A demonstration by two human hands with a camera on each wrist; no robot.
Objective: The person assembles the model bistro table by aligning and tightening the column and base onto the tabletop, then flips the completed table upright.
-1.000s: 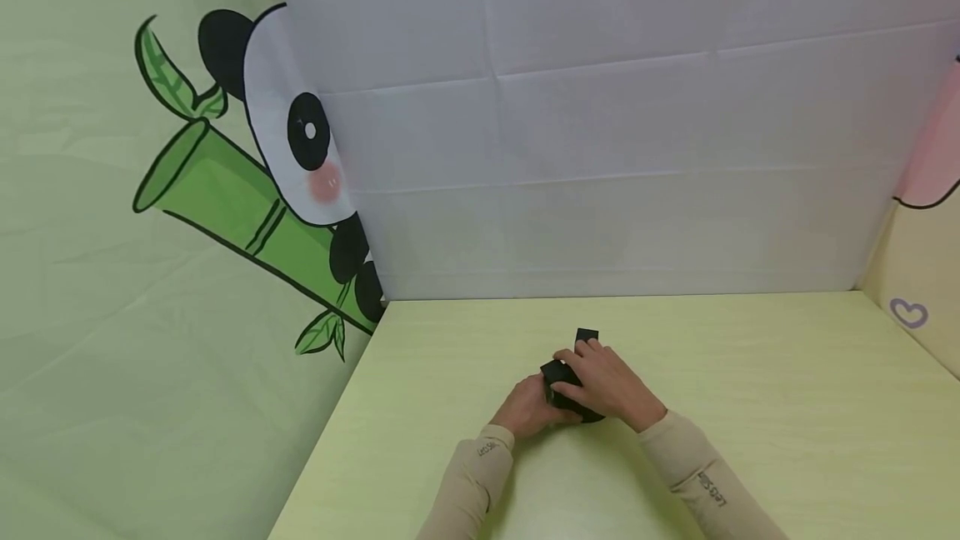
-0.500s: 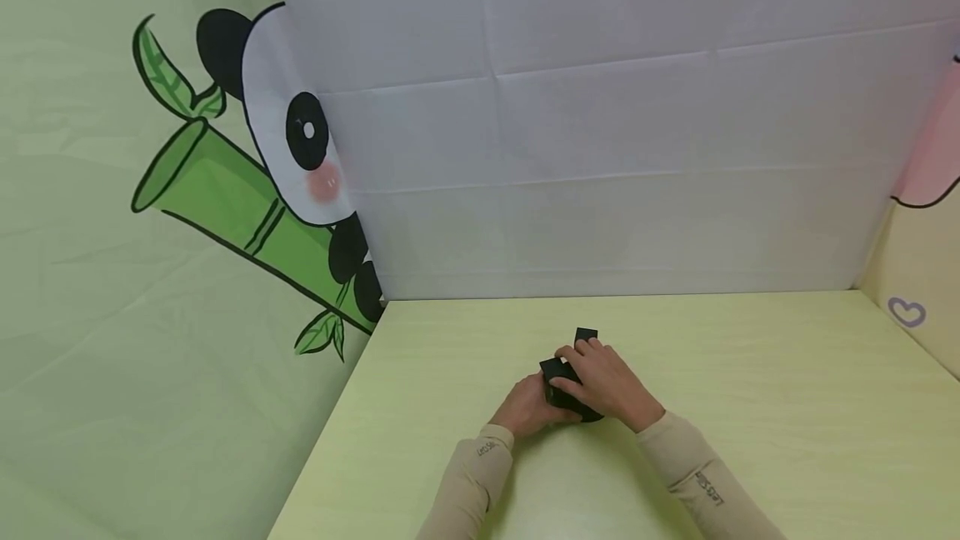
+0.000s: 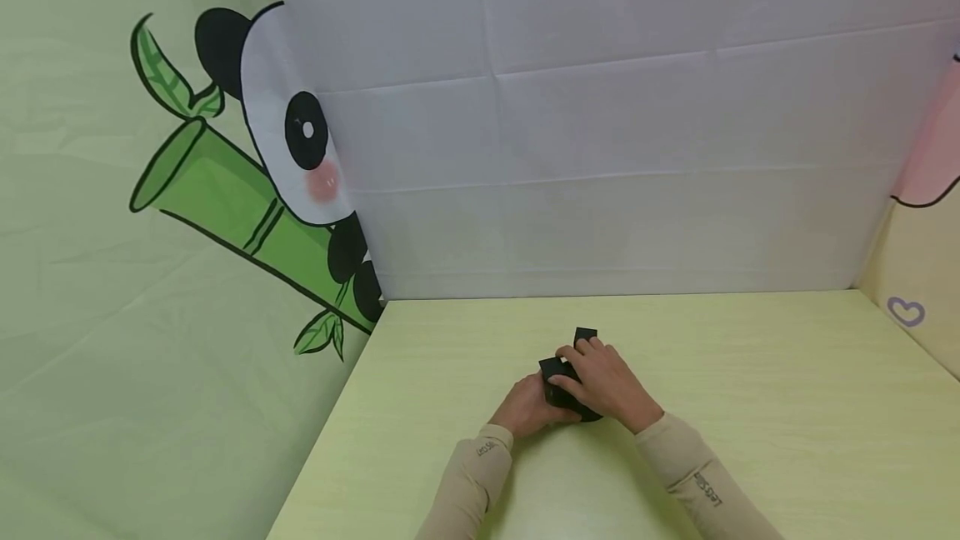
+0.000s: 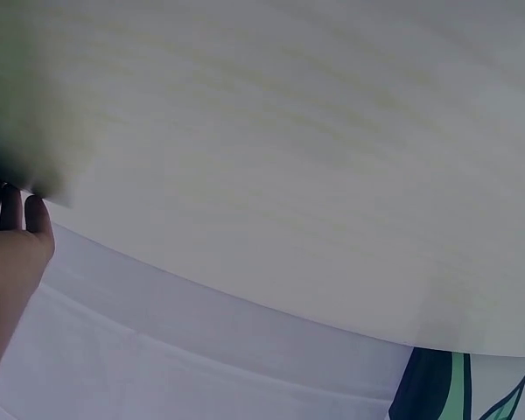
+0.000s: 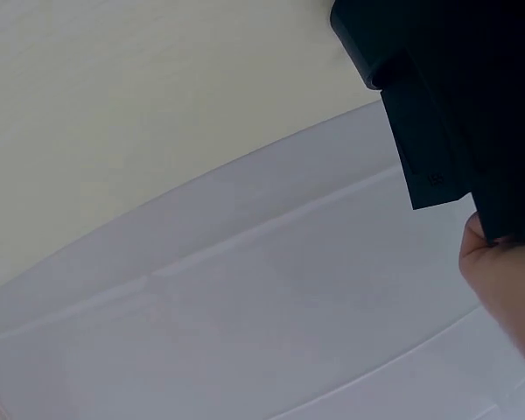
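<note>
A black boxy object (image 3: 555, 368) is held low over the table between both hands; its exact kind is unclear. My left hand (image 3: 528, 408) grips its near left side, with the thumb along the front and the other fingers mostly hidden behind it. Over its right side lies my right hand (image 3: 611, 386), thumb across the front and fingers curled at the upright black piece at the back. In the right wrist view the object shows a rounded edge and a flat plate (image 5: 429, 149) with tiny markings. Only part of my left hand (image 4: 13, 254) appears in the left wrist view.
The pale yellow table (image 3: 750, 390) extends around both hands. A white cloth (image 3: 600, 148) hangs along its back edge. At the left stands a green wall covering (image 3: 75, 315) with a panda and bamboo drawing.
</note>
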